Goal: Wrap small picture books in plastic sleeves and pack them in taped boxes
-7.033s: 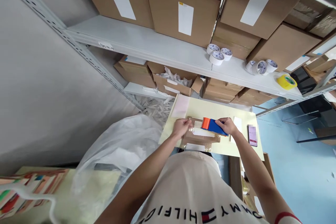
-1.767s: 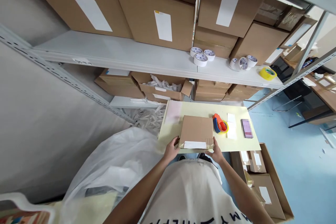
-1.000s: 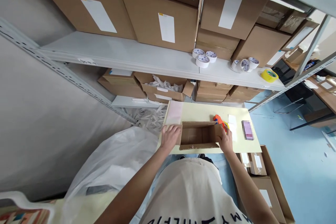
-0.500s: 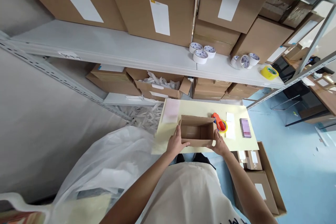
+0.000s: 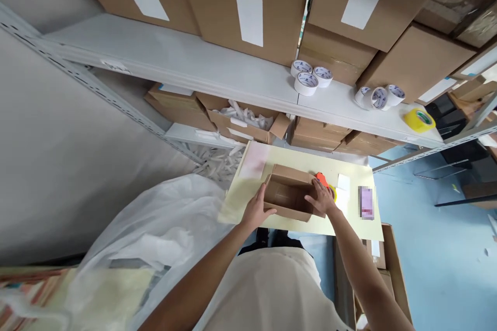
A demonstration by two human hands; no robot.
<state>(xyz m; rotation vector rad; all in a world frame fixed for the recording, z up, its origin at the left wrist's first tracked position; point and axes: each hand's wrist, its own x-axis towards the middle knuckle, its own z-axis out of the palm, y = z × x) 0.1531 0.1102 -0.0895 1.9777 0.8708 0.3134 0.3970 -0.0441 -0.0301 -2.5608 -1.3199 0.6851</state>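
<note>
An open-topped cardboard box (image 5: 285, 195) rests on the pale yellow table, its bare brown inside facing up. My left hand (image 5: 256, 209) grips its left end, with the thumb along the front edge and the fingers against the side. At the opposite end, my right hand (image 5: 321, 197) holds the right wall and flap, its thumb reaching over the inside and its fingers toward the back corner. Just behind the right hand is an orange tape dispenser (image 5: 322, 179) with a yellow tape roll (image 5: 332, 193), partly hidden by that hand.
White paper slips (image 5: 343, 186) and a purple, pixelated item (image 5: 366, 202) lie on the table (image 5: 233, 207). Tape rolls (image 5: 306, 84) stand on the shelf (image 5: 186, 70) behind. White plastic sheeting (image 5: 166, 227) is at left; a large carton (image 5: 396, 264) stands at lower right.
My right hand has shifted from the box's front right corner up over its right wall, thumb now over the opening. The box has turned slightly clockwise. The head view has also shifted.
</note>
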